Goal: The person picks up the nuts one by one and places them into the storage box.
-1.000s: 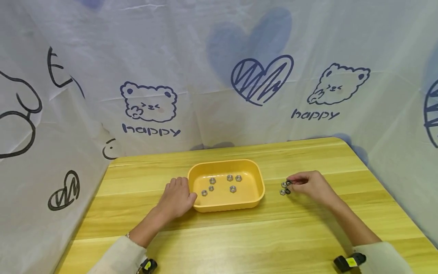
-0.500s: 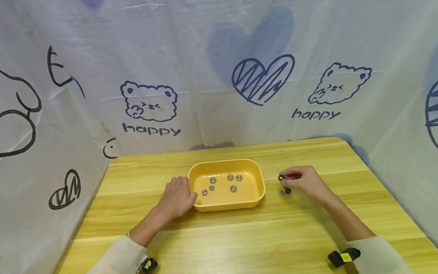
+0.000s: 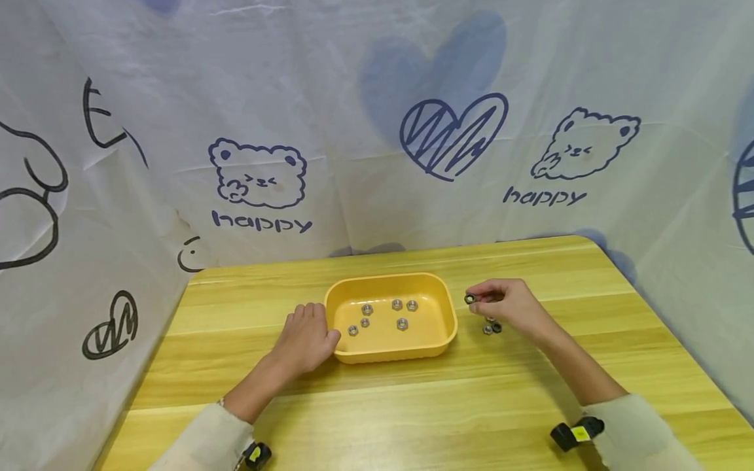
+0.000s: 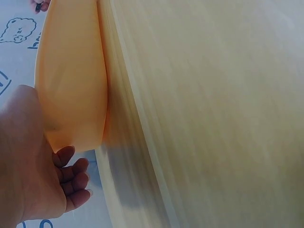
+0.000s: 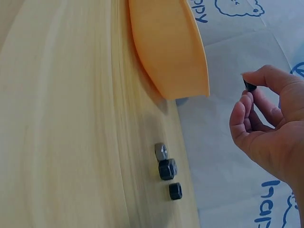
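A yellow tray (image 3: 448, 324) sits mid-table with several silver nuts (image 3: 402, 323) inside. My right hand (image 3: 501, 302) hovers just right of the tray and pinches a dark nut (image 3: 469, 299) between thumb and forefinger; the right wrist view shows the same nut (image 5: 250, 86) at the fingertips. Three loose nuts (image 3: 492, 327) lie on the table under that hand, seen as a small cluster of nuts (image 5: 167, 168) in the right wrist view. My left hand (image 3: 306, 339) rests against the tray's left end (image 4: 71, 95), fingers loosely curled on the table.
The wooden table (image 3: 412, 405) has a rounded far right corner. A white cloth with bear and heart drawings (image 3: 259, 176) hangs close behind and along the left side. Black wrist straps (image 3: 568, 435) show at both sleeves.
My right hand has lifted a dark nut from the cluster and carried it up and left toward the tray. The left hand has stayed put.
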Demonstrator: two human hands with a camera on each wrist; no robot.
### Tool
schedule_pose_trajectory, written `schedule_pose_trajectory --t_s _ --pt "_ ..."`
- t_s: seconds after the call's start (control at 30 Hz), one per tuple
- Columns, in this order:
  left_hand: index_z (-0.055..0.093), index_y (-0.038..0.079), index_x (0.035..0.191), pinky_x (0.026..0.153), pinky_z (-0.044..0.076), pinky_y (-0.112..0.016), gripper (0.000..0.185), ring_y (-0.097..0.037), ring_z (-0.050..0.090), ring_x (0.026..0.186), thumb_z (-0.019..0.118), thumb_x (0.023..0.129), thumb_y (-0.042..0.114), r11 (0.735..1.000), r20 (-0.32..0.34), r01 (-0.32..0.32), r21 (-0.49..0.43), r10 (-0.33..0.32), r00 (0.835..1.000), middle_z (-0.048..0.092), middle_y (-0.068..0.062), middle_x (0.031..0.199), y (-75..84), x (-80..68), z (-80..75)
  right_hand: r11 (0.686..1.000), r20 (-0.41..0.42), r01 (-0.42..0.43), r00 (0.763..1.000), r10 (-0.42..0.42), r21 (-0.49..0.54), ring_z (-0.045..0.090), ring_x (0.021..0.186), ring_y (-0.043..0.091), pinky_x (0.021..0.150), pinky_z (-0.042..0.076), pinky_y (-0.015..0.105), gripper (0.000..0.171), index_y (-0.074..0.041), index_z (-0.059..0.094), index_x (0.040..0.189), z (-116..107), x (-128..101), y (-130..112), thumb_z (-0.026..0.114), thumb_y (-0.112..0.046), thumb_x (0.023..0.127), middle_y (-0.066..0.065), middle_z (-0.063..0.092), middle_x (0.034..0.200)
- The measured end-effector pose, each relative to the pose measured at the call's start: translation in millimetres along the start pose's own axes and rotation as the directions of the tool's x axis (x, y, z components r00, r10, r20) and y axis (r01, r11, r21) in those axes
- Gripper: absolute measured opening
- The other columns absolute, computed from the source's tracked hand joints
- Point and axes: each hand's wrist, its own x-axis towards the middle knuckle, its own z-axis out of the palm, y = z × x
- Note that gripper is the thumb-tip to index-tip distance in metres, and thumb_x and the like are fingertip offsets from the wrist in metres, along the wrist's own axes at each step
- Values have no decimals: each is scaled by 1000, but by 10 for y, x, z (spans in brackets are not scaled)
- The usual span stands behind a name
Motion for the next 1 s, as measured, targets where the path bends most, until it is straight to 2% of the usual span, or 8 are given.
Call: schedule_pose_trajectory --t_s 0.17,0.33,1.0 --pt "50 2 94 76 31 -36 26 -28 39 84 52 94 28 1000 -6 -5 0 5 1000 46 -10 88 1 1 -5 1000 15 2 1000 -2 30 68 92 10 80 59 24 43 2 70 126 65 29 -66 79 -20 90 18 74 117" --pt "50 3 94 76 31 -36 26 -28 39 84 53 94 29 1000 -5 -7 1 7 1000 46 -10 88 -3 -3 1 999 22 17 1000 -18 39 68 92 8 80 58 19 43 2 71 125 144 83 -116 80 -19 89 19 74 116" --pt "51 2 97 76 31 -37 27 -28 39 85 52 94 29 1000 8 4 5 -4 1000 47 -10 89 15 -9 -23 996 80 18 996 -26 90 70 94 13 82 59 22 38 1 73 121 429 236 -200 79 -16 89 17 76 115"
